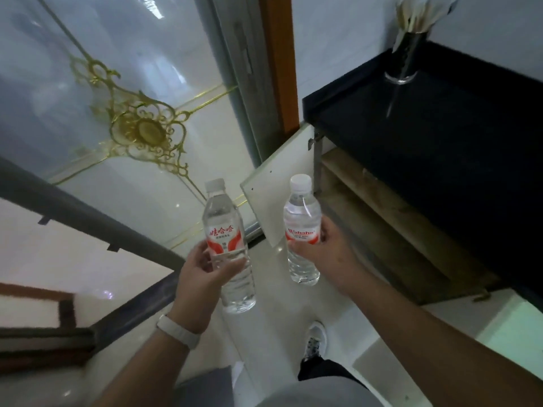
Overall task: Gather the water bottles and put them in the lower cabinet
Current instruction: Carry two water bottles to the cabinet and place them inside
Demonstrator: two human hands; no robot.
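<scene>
1. A person stands before an open lower cabinet [390,230], its white door [276,198] swung out at 12 o'clock.
2. The left hand [205,271] grips 1 Wahaha water bottle [226,230] around its label; the right hand [323,248] clasps a 2nd bottle [301,218], both upright.
3. Best practice: crouch, clear the door edge, then stand each bottle on the wooden shelf [379,198] at 2 o'clock, below the black tabletop [440,136].

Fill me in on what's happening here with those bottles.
A person stands facing an open lower cabinet, holding a water bottle in each hand. The left hand grips one bottle and the right hand the other, both upright and capped. The cabinet door is swung open; neither bottle is inside yet.
</scene>
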